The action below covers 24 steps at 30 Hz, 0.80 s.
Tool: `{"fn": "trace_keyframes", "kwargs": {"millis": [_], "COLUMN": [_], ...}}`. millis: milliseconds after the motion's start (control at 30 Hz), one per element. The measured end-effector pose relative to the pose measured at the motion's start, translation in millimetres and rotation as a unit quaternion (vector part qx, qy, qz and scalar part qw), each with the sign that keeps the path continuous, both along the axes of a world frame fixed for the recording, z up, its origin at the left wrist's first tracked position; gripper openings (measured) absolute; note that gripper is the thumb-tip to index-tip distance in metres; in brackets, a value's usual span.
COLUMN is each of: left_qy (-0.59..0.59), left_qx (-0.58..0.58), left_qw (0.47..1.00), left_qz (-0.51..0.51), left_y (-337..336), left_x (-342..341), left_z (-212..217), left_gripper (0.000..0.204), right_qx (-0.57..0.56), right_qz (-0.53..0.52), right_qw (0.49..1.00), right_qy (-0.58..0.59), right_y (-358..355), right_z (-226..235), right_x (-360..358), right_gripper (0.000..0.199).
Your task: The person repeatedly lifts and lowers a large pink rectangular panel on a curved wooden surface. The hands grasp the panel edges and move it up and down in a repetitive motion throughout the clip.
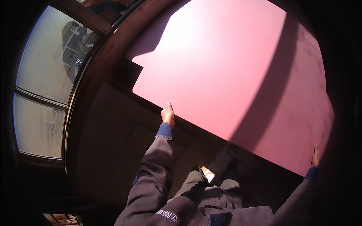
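Observation:
A large flat pink board [211,75] fills the upper right of the view, bright with sunlight and crossed by a dark curved shadow. A step-shaped notch is cut into its left side. My left hand [168,114] grips the near edge close to that notch, thumb up along the edge and the other fingers hidden beneath. At the near right corner, my right hand [315,156] holds the board's edge, its fingers only partly seen in shade.
At the left is a window [45,71] with dusty panes and a dark frame. My legs and a dark floor show below the board, with a small sunlit patch [208,174] by my feet. Deep shadow hides the right side.

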<state>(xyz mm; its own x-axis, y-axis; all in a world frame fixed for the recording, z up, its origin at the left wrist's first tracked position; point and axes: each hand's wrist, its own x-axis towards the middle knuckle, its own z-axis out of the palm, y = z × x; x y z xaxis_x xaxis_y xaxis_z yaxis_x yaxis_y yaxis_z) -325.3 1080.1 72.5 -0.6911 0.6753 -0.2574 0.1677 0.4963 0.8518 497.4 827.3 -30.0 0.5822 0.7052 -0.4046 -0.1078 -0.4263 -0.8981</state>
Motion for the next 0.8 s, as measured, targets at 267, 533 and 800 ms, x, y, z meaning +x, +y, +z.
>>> {"fn": "trace_keyframes", "kwargs": {"millis": [267,533,800], "left_qy": [0.106,0.082,0.076], "left_qx": [0.058,0.107,0.082], "left_qw": [0.992,0.983,0.985], "left_qz": [0.034,0.124,0.128], "left_y": [38.5,161.6,267.1], "left_x": [24.1,-65.8,-150.7], "left_z": [-16.2,-29.1,-11.8], "left_gripper": [0.077,0.074,0.074], "right_qx": [0.024,-0.032,0.013], "right_qz": [0.057,0.030,0.056], "right_qw": [0.997,0.982,0.985], "right_qy": [-0.038,-0.182,-0.163], "right_y": [83.3,186.8,269.2], "right_z": [55.8,48.3,75.1], "right_x": [-166.8,-307.5,-417.6], "right_gripper": [0.056,0.063,0.054]}}
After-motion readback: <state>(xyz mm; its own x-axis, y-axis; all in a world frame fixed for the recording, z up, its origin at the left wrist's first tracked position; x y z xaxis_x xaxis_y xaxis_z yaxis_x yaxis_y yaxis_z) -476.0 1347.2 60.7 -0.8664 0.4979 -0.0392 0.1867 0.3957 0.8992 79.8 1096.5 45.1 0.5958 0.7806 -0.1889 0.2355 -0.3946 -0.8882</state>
